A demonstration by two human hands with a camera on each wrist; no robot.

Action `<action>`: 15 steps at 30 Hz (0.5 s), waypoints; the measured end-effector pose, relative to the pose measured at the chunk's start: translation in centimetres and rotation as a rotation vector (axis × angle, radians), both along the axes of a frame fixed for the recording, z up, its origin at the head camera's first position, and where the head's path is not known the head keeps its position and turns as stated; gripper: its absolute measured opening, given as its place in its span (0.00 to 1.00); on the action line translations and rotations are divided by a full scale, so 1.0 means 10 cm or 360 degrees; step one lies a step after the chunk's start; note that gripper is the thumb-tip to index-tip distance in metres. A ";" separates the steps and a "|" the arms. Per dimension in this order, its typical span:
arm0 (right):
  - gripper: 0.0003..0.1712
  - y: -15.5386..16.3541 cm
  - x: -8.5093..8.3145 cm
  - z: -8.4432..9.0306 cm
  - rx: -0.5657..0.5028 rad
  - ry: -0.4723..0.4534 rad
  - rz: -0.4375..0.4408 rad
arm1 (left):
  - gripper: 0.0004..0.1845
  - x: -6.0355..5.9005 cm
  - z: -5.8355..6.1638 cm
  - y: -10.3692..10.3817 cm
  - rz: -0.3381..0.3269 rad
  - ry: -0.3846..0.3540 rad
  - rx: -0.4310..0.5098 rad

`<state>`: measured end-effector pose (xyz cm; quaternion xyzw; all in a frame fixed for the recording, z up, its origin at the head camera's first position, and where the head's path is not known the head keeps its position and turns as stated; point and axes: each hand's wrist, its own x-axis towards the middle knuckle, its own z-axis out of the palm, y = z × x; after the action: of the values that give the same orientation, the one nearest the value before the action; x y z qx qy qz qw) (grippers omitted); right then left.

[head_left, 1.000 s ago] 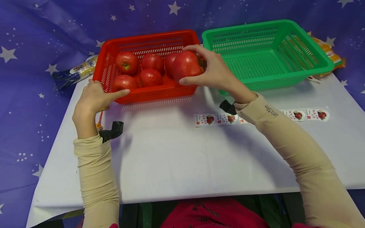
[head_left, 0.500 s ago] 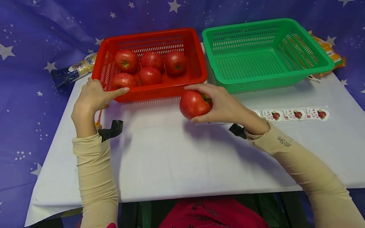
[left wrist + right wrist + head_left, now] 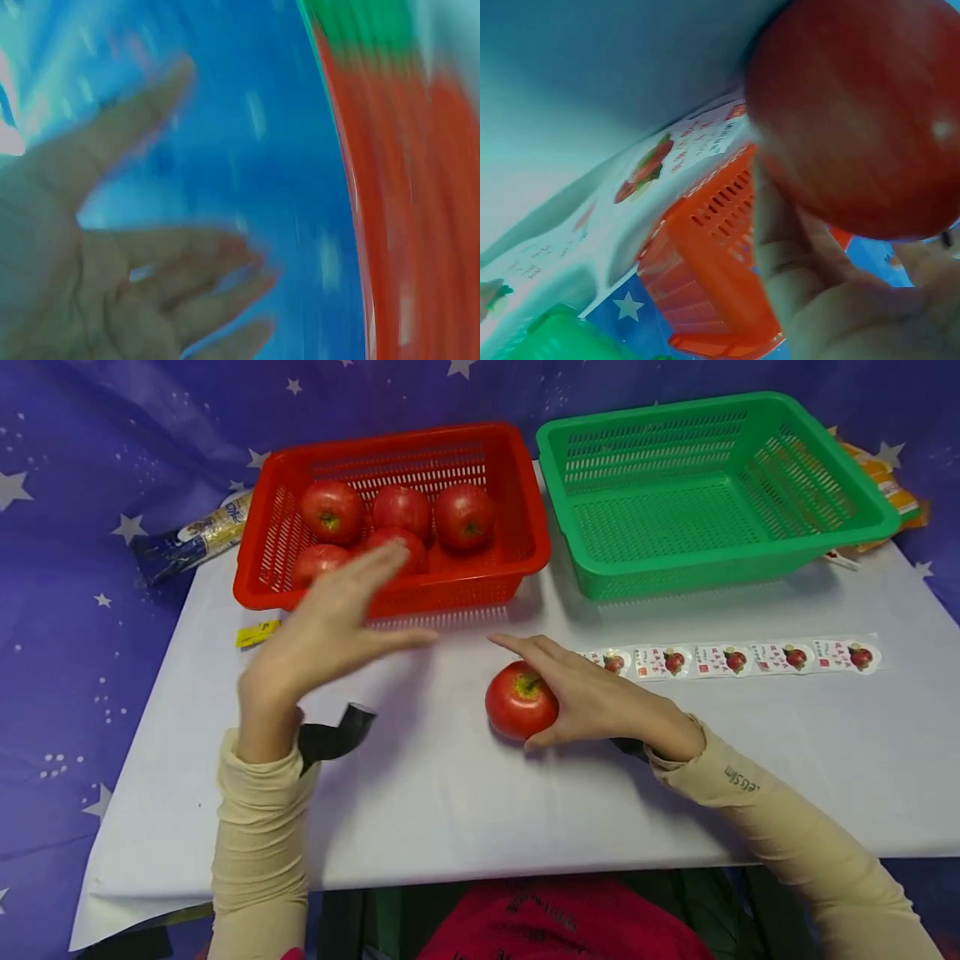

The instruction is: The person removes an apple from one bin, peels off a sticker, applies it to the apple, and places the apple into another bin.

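White table against a starry blue backdrop, two baskets at the back.
Right hand curls its fingers and thumb round a red apple resting on the table, near the sticker strip. Left hand, fingers spread and holding nothing, hovers before the red basket of five apples; green basket stands beside it.

"lessim"-like lettering on right sleeve, sticker strip print unreadable

You have open tablecloth in front; the red basket, green basket and sticker strip block the far side.
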<state>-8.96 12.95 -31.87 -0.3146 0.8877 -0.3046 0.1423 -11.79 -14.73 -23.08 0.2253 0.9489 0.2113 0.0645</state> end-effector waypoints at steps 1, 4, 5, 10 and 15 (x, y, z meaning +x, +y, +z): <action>0.70 0.01 0.00 -0.01 -0.0010 0.0012 -0.0016 | 0.47 0.05 -0.04 0.17 -0.0170 -0.0010 0.0002; 0.75 0.08 -0.01 -0.05 -0.0080 0.0017 -0.0021 | 0.47 0.11 -0.24 0.58 -0.0542 -0.0020 -0.0080; 0.76 0.12 -0.03 -0.07 -0.0101 0.0017 -0.0009 | 0.49 0.12 -0.30 0.67 -0.0604 -0.0030 -0.0116; 0.60 0.40 -0.21 -0.12 -0.0153 -0.0025 -0.0121 | 0.46 0.13 -0.50 0.85 -0.0749 -0.0128 -0.0144; 0.30 0.56 -0.44 -0.12 0.0097 0.0040 -0.0369 | 0.42 0.16 -0.54 0.91 -0.0863 -0.0243 -0.0121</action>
<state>-13.37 18.56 -33.09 -0.2093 0.9286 -0.2880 0.1045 -10.14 -5.66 -28.51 0.4517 0.8537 0.1668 0.1983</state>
